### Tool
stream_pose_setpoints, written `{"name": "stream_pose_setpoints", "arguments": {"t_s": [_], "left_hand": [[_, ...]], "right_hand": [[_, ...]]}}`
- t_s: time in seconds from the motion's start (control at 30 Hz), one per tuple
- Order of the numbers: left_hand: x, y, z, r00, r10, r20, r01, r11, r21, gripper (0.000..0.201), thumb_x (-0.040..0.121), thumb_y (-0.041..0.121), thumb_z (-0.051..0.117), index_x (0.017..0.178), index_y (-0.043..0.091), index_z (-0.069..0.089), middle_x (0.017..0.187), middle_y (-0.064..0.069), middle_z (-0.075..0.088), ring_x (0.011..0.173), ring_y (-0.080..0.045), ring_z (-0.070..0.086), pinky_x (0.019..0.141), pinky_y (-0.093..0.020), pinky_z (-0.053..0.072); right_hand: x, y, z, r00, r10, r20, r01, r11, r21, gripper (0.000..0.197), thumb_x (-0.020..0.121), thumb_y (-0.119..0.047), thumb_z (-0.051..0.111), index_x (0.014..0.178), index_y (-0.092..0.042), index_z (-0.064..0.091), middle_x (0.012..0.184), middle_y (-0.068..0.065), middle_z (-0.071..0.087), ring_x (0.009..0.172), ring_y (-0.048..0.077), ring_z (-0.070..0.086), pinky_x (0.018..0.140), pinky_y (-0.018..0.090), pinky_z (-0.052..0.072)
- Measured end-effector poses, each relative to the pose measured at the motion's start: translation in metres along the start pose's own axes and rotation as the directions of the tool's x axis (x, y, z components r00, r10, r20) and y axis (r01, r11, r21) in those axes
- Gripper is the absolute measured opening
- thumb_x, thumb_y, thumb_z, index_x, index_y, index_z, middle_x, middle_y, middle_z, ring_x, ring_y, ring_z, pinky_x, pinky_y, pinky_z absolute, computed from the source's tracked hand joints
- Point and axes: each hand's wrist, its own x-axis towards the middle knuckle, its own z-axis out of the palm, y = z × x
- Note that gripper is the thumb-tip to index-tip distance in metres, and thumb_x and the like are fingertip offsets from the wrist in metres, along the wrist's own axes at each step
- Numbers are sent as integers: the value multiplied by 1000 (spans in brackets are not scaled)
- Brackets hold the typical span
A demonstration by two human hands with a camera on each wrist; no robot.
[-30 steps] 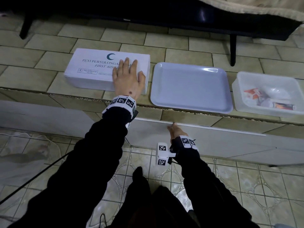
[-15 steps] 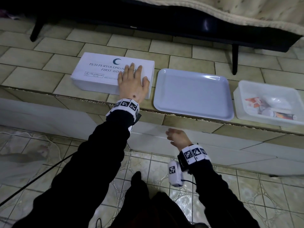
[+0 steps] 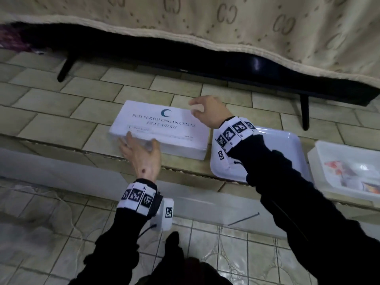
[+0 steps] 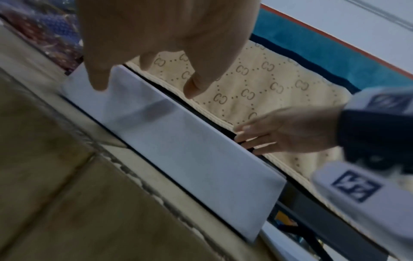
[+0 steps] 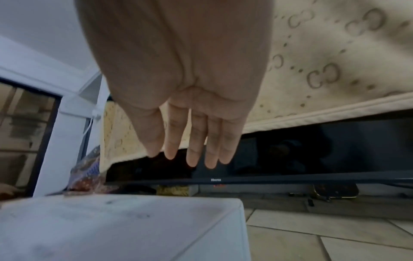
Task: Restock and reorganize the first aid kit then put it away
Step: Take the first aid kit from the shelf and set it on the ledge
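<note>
The white first aid kit box (image 3: 164,128) lies closed on the raised tiled ledge (image 3: 51,112). My left hand (image 3: 139,144) reaches over its near left edge with relaxed fingers, one fingertip on the lid. From the left wrist view the left hand (image 4: 145,84) hangs over the box (image 4: 190,155) without closing round it. My right hand (image 3: 195,109) is at the far right corner of the lid. Its fingers (image 4: 248,137) are straight at the box's far edge. The right wrist view shows the right hand (image 5: 190,159) just above the box corner (image 5: 111,229).
An empty white tray (image 3: 287,145) sits right of the box, partly under my right arm. A clear bin (image 3: 320,149) with supplies (image 3: 347,173) stands further right. Behind is a cloth-covered black TV (image 3: 226,64) on thin legs (image 3: 304,114). The ledge drops to the lower floor (image 3: 226,254).
My left hand slid from the lid's right part to its near left edge. My right hand rose from below the ledge to the box's far right corner. The head camera moved closer.
</note>
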Motion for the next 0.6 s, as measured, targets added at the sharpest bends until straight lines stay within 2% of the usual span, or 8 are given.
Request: {"name": "stream_pose_setpoints", "arguments": {"t_s": [0.07,0.13,0.23,0.37,0.5,0.6], "left_hand": [[8,1,-4,995,-52,85,54,998,-28,77,93,32,51,149,13,2,156,-11,-11,145,-30,0,117,-40,11],[20,4,-8,987,-66,147,69,997,-15,82,93,38,51,149,14,-4,157,-10,-13,145,-29,-3,117,-42,10],[44,10,-14,974,-58,218,53,998,30,87,91,39,53,149,10,-4,156,-12,-11,145,-28,-2,116,-39,9],[82,12,-18,946,18,324,-71,986,153,88,89,31,60,149,6,1,156,-16,4,141,-30,18,113,-33,20],[108,13,-19,898,52,436,-101,991,90,84,86,18,64,149,7,8,150,-6,31,135,-21,36,111,-33,30],[112,16,-14,885,81,458,-114,993,44,69,90,10,57,147,8,19,140,4,41,126,-11,43,100,-19,31]], "right_hand": [[17,2,9,990,31,141,-17,995,-100,45,94,-24,49,138,-20,43,146,1,41,134,19,36,105,24,29],[26,4,16,972,78,223,-52,991,-123,51,93,-28,52,141,-20,37,148,2,37,135,20,35,107,25,28],[23,8,24,973,126,193,-108,989,-103,55,89,-37,57,139,-21,41,145,1,42,132,21,39,107,28,31],[1,4,33,973,203,111,-198,978,-60,57,86,-42,60,137,-23,45,140,1,50,125,22,48,103,31,38],[-25,-3,34,958,262,114,-269,962,50,55,83,-38,65,134,-21,49,128,5,59,115,24,55,97,35,45],[-38,-8,41,950,286,123,-300,947,114,53,83,-33,66,131,-16,52,117,10,64,108,25,59,93,33,47]]}}
